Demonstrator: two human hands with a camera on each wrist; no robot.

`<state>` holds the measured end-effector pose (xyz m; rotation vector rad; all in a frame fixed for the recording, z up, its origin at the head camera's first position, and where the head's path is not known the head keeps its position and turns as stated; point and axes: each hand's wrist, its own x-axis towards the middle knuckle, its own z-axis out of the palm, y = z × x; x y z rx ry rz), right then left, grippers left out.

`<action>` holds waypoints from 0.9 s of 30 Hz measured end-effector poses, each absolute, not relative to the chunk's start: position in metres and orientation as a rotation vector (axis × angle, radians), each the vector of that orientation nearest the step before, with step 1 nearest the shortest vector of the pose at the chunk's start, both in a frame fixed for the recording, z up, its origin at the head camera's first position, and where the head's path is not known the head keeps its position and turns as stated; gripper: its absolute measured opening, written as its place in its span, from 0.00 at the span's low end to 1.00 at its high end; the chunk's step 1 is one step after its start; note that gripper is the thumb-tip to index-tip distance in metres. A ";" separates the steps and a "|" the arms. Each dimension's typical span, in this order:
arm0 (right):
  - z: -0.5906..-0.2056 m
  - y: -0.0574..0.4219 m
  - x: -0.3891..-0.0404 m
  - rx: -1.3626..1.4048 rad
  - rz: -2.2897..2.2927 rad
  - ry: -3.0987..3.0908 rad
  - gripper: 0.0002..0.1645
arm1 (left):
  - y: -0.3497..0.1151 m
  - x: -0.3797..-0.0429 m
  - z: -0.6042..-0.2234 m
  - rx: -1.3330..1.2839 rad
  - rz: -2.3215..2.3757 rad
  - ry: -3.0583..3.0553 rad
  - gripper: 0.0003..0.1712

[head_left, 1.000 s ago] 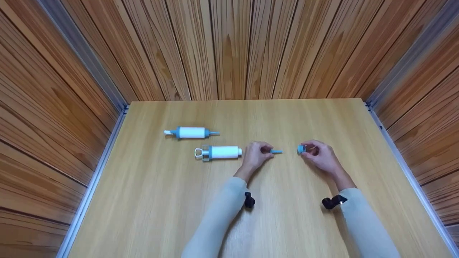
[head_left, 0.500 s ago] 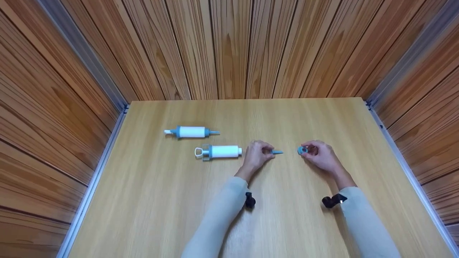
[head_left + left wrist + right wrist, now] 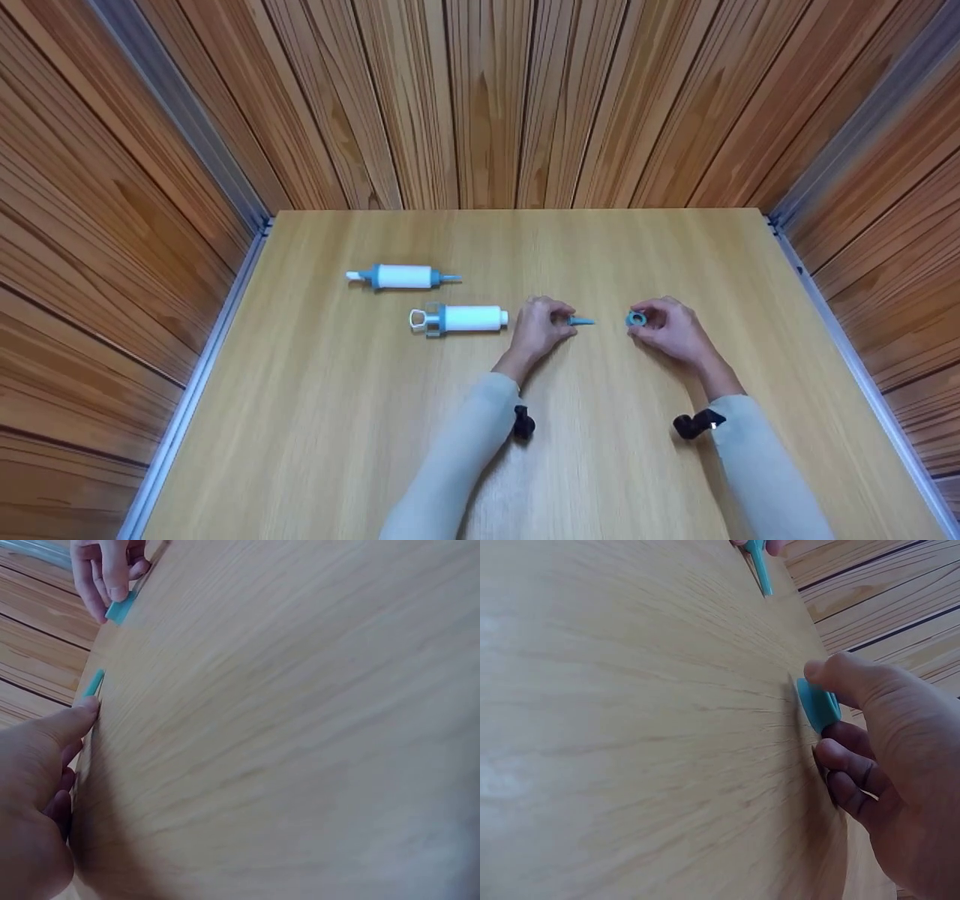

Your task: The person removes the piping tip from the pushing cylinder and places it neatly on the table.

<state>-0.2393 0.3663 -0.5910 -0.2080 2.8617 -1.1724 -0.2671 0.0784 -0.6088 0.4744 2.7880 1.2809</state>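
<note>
In the head view my left hand (image 3: 538,326) pinches a teal tapered nozzle (image 3: 582,321), its narrow end pointing right. The nozzle (image 3: 94,682) also shows past the thumb in the left wrist view, low over the tabletop. To the right, my right hand (image 3: 677,330) holds a teal ring-shaped cap (image 3: 636,319) between thumb and fingers, its hole facing up toward the head camera. The right wrist view shows the cap (image 3: 819,705) close to the wood. Left of my left hand lies a white syringe-like barrel (image 3: 472,318) with a blue collar, a white loop handle and a bare stub end.
Behind that barrel lies a second white syringe-like tool (image 3: 405,277), with a blue nozzle fitted at its right end. Both rest on the wooden table (image 3: 337,435). Plank walls (image 3: 487,105) and metal rails (image 3: 191,367) border the table at back and sides.
The cap in my right hand has tilted from side-on until its hole faces up. The nozzle in my left hand has shifted very slightly. Both grips stay as they were.
</note>
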 end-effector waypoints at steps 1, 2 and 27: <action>-0.591 0.367 -0.239 -0.204 -1.172 2.855 0.26 | 0.079 -0.267 -0.608 0.463 1.283 2.784 0.17; -0.591 0.367 -0.239 -0.202 -1.171 2.850 0.26 | 0.079 -0.267 -0.608 0.453 1.280 2.783 0.17; -0.572 0.372 -0.244 -0.183 -1.138 2.813 0.33 | 0.067 -0.266 -0.602 0.470 1.427 2.723 0.19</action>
